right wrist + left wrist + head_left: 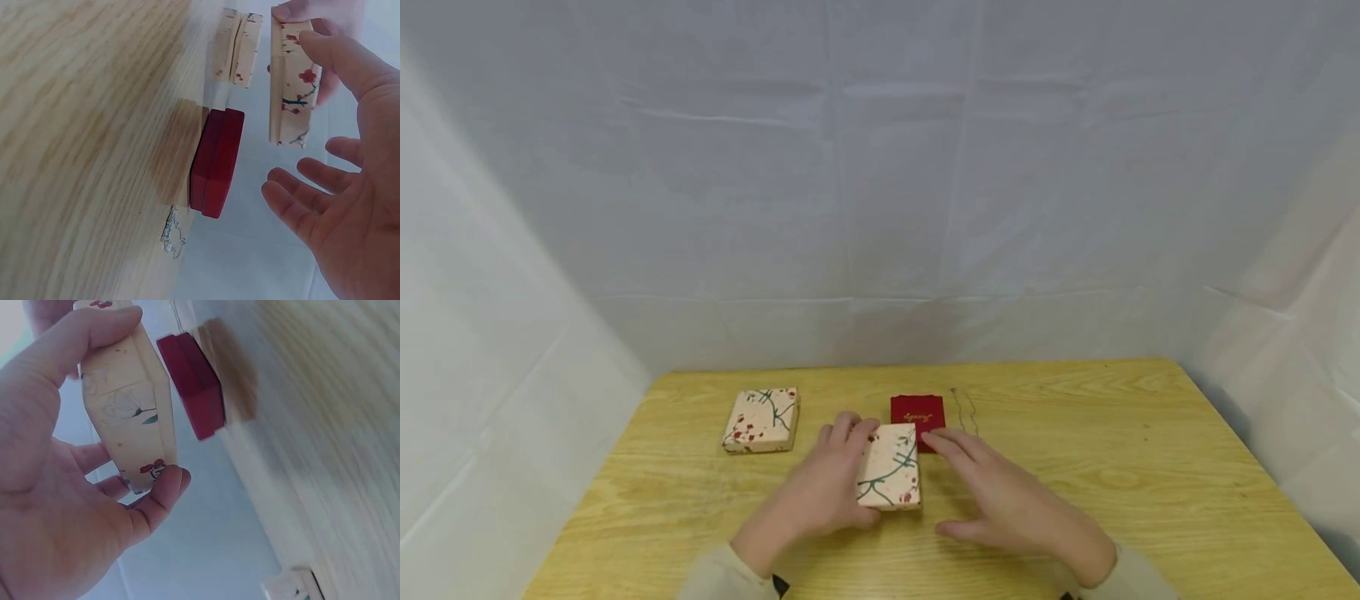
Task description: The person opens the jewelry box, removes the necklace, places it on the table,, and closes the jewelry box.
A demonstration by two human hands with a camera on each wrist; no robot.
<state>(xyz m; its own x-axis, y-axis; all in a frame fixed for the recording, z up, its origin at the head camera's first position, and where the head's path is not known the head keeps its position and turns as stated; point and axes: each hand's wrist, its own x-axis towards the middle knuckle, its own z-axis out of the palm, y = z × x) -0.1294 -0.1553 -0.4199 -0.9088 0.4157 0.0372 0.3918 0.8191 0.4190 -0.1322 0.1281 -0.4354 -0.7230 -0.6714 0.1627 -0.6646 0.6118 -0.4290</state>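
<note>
My left hand (835,475) grips a cream box with a floral print (891,471) and holds it above the table, thumb on the near side and fingers at the far side. In the left wrist view, the box (128,406) shows its side edges, and a lid seam runs along it. My right hand (1000,492) is just right of the box, fingers extended and apart from it. Behind the held box, a red box with gold lettering (917,408) lies on the table, partly hidden. Beside it lies a thin silver chain (169,234).
A second cream floral box (762,419) rests on the left part of the wooden table (1120,433). White sheeting (880,208) hangs behind the table and along both sides.
</note>
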